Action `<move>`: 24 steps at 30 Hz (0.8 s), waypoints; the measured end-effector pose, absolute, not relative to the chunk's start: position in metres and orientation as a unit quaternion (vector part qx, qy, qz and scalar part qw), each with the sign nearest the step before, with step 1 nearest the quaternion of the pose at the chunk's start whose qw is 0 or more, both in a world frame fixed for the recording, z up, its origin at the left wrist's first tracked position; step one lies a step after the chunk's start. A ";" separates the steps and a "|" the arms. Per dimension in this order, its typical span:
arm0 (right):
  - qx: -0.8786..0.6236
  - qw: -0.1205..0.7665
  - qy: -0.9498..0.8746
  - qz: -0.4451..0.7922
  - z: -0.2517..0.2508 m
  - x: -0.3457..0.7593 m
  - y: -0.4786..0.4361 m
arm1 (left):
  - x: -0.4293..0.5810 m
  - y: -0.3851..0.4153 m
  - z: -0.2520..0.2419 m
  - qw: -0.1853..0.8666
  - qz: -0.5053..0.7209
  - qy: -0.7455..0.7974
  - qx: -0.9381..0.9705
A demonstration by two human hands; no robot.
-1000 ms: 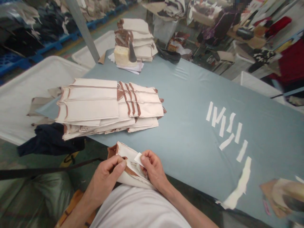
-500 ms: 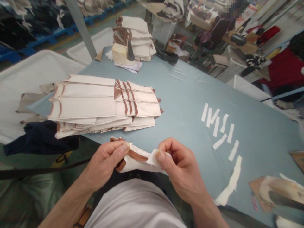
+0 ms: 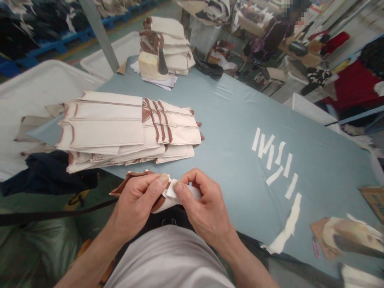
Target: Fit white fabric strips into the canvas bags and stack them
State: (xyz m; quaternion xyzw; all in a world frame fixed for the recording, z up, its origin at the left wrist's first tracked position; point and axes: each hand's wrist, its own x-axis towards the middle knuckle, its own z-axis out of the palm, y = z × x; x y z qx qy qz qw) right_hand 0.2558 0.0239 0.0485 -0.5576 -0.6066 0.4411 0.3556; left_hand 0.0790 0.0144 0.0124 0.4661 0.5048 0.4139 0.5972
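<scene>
Close to my body, above the front edge of the table, I hold a cream cloth piece with brown trim [image 3: 160, 205]. My left hand [image 3: 141, 200] is closed round its left end, thumb on top, and a brown flap sticks out behind the fingers. My right hand [image 3: 204, 204] pinches a small white strip [image 3: 171, 189] against the piece, just beside my left thumb. The fingers beneath the cloth are partly hidden. Beyond my hands lies a stack of similar cream pieces with brown edging [image 3: 111, 124].
Several white strips [image 3: 270, 158] lie loose on the blue-green table [image 3: 222, 140], with a longer torn strip [image 3: 289, 226] nearer me. A pale block with a dark handle [image 3: 151, 66] stands by another cream stack [image 3: 172, 44]. White bins [image 3: 54, 76] flank the left side. A person [image 3: 274, 36] is in the background.
My right hand has moved left with the white strip, up against my left thumb. More of the brown flap now shows behind my left hand, and the brown band between the hands is mostly covered.
</scene>
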 end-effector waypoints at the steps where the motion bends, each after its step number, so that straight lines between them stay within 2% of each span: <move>1: -0.557 0.355 -0.611 0.436 0.047 0.255 0.023 | 0.079 0.013 0.012 0.596 0.413 0.507 0.466; 12: -0.512 0.417 -0.711 0.243 0.027 0.245 0.013 | 0.079 0.006 0.014 0.554 0.415 0.537 0.481; 24: -0.516 0.417 -0.703 0.256 0.023 0.245 0.016 | 0.074 0.003 0.009 0.547 0.428 0.527 0.490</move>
